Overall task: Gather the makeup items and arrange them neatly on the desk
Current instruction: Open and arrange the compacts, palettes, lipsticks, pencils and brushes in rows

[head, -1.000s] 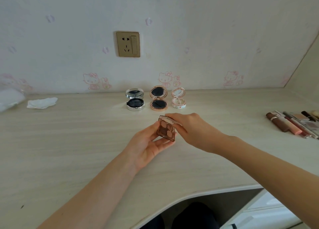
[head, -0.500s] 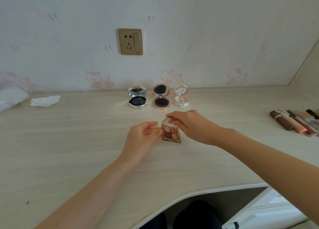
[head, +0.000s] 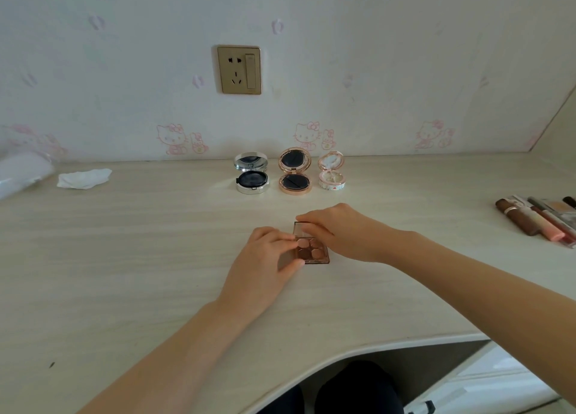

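A small brown eyeshadow palette lies open on the pale wood desk, its clear lid raised. My left hand grips the palette's left side between thumb and fingers. My right hand pinches the top edge of the lid. Behind them, three open round compacts stand in a row by the wall: a silver one, a rose-gold one and a pink one.
Several lipsticks and tubes lie at the right edge of the desk. A crumpled white tissue and a translucent white object sit at the far left. The desk's front edge curves inward near my lap.
The palette went from being held up in my hands down onto the desk. Both hands followed it down and stayed on it, the lid still raised.
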`<action>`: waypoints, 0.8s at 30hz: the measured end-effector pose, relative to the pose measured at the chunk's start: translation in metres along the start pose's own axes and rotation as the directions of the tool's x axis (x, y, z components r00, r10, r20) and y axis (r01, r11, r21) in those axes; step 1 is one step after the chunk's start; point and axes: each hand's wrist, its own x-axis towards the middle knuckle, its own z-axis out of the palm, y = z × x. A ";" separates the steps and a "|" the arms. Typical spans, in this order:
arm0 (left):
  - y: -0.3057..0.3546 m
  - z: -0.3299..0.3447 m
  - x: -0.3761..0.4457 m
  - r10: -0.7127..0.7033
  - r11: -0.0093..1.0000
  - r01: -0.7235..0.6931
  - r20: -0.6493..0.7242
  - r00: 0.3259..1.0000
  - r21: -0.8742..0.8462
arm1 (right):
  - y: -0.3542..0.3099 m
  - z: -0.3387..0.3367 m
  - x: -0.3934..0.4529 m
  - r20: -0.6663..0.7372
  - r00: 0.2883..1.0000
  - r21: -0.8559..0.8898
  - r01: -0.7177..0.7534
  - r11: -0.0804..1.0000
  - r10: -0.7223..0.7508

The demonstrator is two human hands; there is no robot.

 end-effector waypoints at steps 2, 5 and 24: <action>-0.001 0.001 -0.001 0.016 1.000 -0.016 -0.013 1.000 0.017 | 0.001 -0.002 0.001 0.014 1.000 -0.004 0.000 1.000 0.000; -0.002 0.002 -0.001 0.024 0.999 -0.024 -0.014 1.000 0.026 | 0.003 -0.003 0.003 -0.017 1.000 0.012 -0.024 1.000 0.024; -0.001 0.001 -0.002 0.018 1.000 -0.018 -0.010 1.000 0.014 | 0.002 -0.009 0.021 0.050 0.985 0.206 -0.174 0.963 0.167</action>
